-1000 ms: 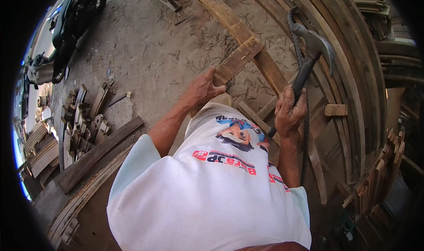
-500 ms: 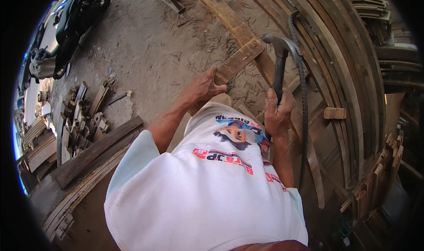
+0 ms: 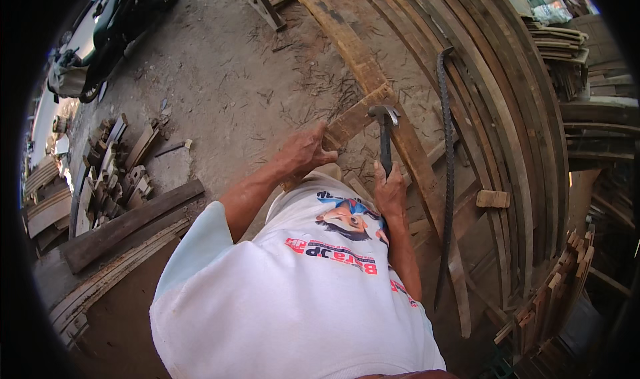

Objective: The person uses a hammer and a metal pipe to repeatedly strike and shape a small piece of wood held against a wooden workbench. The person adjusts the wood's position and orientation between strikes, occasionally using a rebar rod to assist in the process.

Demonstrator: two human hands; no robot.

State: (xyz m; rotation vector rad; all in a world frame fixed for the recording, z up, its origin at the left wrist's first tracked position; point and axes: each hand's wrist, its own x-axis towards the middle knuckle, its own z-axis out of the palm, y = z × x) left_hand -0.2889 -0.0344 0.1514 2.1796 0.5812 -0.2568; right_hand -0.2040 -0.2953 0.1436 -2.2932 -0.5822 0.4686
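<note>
My left hand (image 3: 308, 147) is closed around the near end of a short wooden board (image 3: 353, 121). The board's far end lies across a long wooden plank (image 3: 340, 36) that runs up and away. In my right hand (image 3: 391, 191) is the dark handle of a claw hammer (image 3: 385, 142). Its head is at the board's right edge, close to where the board and plank meet; whether it touches the wood I cannot tell. Any nail there is too small to make out.
A dark ribbed bar (image 3: 445, 146) stands to the right, before long curved planks (image 3: 527, 112). A small wood block (image 3: 493, 199) rests across those planks. Wood offcuts (image 3: 110, 169) and a dark beam (image 3: 133, 226) lie left. A motorcycle (image 3: 123, 29) is at the far left.
The hammer has swung down and left, from raised beside the ribbed bar to the board's edge. My left hand keeps its hold on the board. The whole view has shifted slightly.
</note>
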